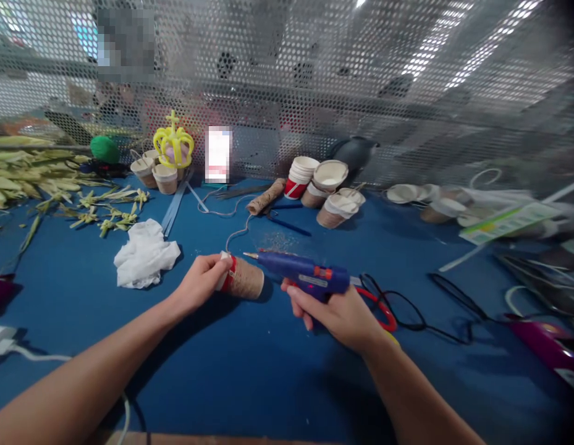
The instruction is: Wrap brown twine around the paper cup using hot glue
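Observation:
My left hand (206, 278) is closed around the rim end of a paper cup (244, 279) lying on its side. Brown twine covers most of the cup, and a red band shows near my fingers. A strand of twine (235, 233) runs from the cup to a cardboard roll (267, 196) farther back. In my right hand (335, 309) is a blue glue gun (305, 270), gripped by its handle. Its metal nozzle points left, just above the cup. Whether the nozzle touches the cup I cannot tell.
Crumpled white tissue (145, 254) lies left of my left hand. Scissors (287, 219) and several paper cups (333, 185) stand behind the glue gun. A black cable (407, 321) loops at right. Corn husks (31, 167) lie far left; a perforated metal screen (268, 68) bounds the back.

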